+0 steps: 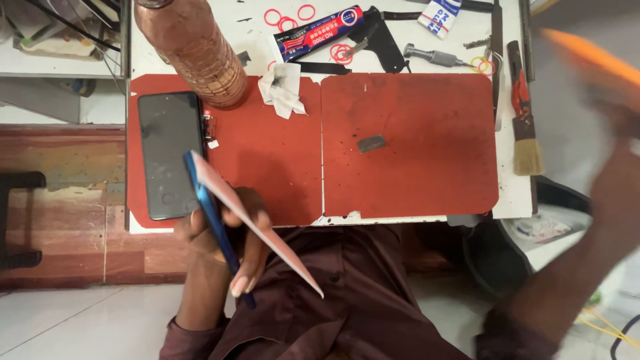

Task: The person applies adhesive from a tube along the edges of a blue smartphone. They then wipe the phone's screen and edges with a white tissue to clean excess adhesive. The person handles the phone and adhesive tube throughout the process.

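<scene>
Phone back panel (pixel 217 227): a thin blue panel with a pale inner face, held on edge above the person's lap, just in front of the counter (pixel 513 200).
Left hand (pixel 230 243): fingers curl around the panel from below and pinch its two faces.
Right hand (pixel 617 127): raised far out to the right, blurred; it appears to close on an orange stick-like tool (pixel 587 57), though how tightly I cannot tell.
Phone body (pixel 167 153): lies dark and flat on the left of the red mat (pixel 413 147), near the copper bottle (pixel 197 50).
Nearby: glue tube (pixel 319 32), crumpled tissue (pixel 283 90), brush (pixel 525 130), small grey chip (pixel 371 143) mid-mat.
Doing it well: in my judgement, the thin panel wants support along its edges, without flexing, and fingertips kept off the pale inner face.
</scene>
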